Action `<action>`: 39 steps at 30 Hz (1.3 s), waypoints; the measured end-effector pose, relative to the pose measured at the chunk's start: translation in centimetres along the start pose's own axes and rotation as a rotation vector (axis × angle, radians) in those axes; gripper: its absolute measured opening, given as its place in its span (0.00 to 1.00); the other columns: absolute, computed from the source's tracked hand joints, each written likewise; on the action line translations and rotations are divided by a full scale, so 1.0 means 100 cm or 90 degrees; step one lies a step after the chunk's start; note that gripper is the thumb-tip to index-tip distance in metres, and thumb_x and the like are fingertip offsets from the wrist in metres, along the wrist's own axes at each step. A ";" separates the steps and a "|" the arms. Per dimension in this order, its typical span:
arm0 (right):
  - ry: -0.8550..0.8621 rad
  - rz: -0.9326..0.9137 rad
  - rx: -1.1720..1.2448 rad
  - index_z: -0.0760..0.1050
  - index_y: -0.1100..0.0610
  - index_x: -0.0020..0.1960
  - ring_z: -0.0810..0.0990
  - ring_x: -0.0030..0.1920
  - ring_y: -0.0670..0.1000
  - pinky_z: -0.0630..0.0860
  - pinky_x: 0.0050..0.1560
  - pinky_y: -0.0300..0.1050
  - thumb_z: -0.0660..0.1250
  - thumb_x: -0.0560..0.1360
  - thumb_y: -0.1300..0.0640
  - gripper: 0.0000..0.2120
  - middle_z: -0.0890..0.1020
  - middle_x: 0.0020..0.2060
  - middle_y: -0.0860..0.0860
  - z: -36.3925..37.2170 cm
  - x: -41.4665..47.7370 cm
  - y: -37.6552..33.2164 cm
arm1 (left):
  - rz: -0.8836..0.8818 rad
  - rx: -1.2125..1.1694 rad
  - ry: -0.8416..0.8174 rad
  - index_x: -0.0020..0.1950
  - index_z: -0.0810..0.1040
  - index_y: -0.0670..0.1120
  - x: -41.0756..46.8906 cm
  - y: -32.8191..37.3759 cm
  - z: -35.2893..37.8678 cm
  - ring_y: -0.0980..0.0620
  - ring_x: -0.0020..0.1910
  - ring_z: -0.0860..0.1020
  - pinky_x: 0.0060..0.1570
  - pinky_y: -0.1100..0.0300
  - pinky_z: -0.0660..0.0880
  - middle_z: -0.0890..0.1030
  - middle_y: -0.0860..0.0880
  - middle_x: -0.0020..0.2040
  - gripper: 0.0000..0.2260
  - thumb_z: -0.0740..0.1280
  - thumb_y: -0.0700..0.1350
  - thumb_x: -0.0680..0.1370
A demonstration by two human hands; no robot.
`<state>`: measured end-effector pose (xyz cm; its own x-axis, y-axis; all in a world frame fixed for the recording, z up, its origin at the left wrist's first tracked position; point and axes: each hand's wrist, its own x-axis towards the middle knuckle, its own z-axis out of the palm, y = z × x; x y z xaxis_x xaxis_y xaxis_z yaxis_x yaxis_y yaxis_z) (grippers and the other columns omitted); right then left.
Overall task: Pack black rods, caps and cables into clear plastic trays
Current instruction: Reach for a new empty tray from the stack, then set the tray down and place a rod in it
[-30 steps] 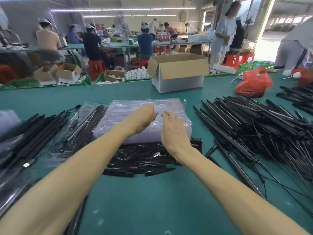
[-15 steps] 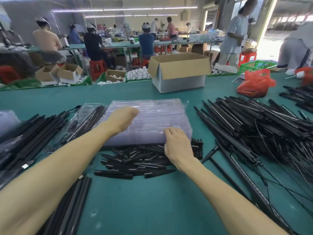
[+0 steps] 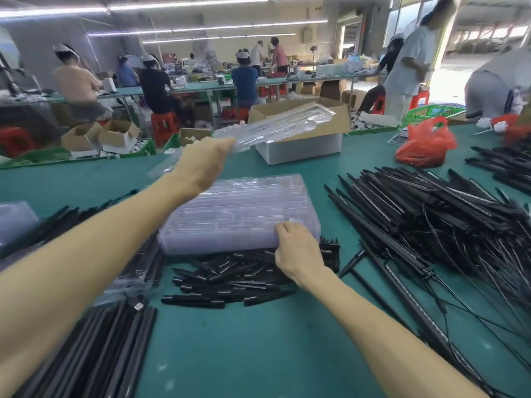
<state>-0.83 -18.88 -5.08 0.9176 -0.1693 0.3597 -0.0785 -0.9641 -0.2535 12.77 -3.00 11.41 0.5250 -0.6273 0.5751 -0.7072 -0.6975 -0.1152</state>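
Centrally, the left hand (image 3: 204, 165) pinches one clear tray (image 3: 287, 124) by its left end, raised above the tray stack (image 3: 238, 208); the right hand (image 3: 298, 251) grips the stack's near-right edge with curled fingers. Light, bendy, probably slippery: hold by rims.

I watched through a single wide-angle camera worn on the head, facing forward and down over the green table (image 3: 258, 354). It sat close above the left forearm (image 3: 86, 254) and right forearm (image 3: 373, 326), with the stack of clear trays (image 3: 238, 214) near centre. Farther off were the benches (image 3: 201, 87) and the doorway (image 3: 488, 53).
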 end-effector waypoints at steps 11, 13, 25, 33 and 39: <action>0.067 0.029 0.405 0.68 0.58 0.74 0.72 0.71 0.53 0.65 0.73 0.46 0.63 0.78 0.68 0.25 0.74 0.71 0.53 -0.047 -0.085 -0.014 | 0.167 0.053 -0.130 0.80 0.59 0.41 -0.189 0.094 -0.077 0.43 0.77 0.65 0.72 0.43 0.67 0.62 0.44 0.80 0.35 0.56 0.28 0.72; 0.084 0.139 0.616 0.71 0.61 0.72 0.76 0.68 0.55 0.71 0.70 0.48 0.64 0.79 0.70 0.22 0.77 0.68 0.56 -0.066 -0.128 0.001 | 0.194 0.077 -0.115 0.79 0.63 0.40 -0.232 0.116 -0.089 0.43 0.76 0.67 0.70 0.43 0.70 0.66 0.44 0.78 0.35 0.58 0.29 0.71; 0.081 0.310 0.752 0.82 0.54 0.57 0.83 0.57 0.44 0.74 0.65 0.45 0.63 0.82 0.60 0.10 0.87 0.51 0.48 -0.138 -0.257 0.062 | 0.139 0.018 -0.316 0.81 0.57 0.43 -0.357 0.208 -0.064 0.47 0.79 0.60 0.74 0.45 0.64 0.58 0.46 0.81 0.45 0.63 0.25 0.65; -0.122 0.019 0.213 0.64 0.58 0.78 0.60 0.78 0.49 0.54 0.77 0.43 0.61 0.83 0.50 0.25 0.67 0.76 0.50 -0.073 -0.278 0.001 | -0.037 -0.472 -0.473 0.78 0.67 0.52 -0.349 0.194 -0.056 0.62 0.77 0.59 0.76 0.62 0.56 0.62 0.56 0.79 0.37 0.69 0.67 0.73; -0.169 -0.057 0.082 0.53 0.56 0.81 0.47 0.80 0.48 0.44 0.80 0.47 0.53 0.85 0.44 0.29 0.54 0.81 0.48 -0.058 -0.269 0.007 | -0.128 -0.345 -0.216 0.78 0.67 0.44 -0.340 0.191 -0.029 0.52 0.78 0.61 0.79 0.58 0.51 0.66 0.48 0.78 0.22 0.61 0.47 0.84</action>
<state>-27.87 -16.15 -9.73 0.9898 -0.0087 0.1424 0.0420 -0.9362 -0.3490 -19.96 6.05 -7.99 0.7288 -0.6392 0.2455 -0.6710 -0.5952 0.4422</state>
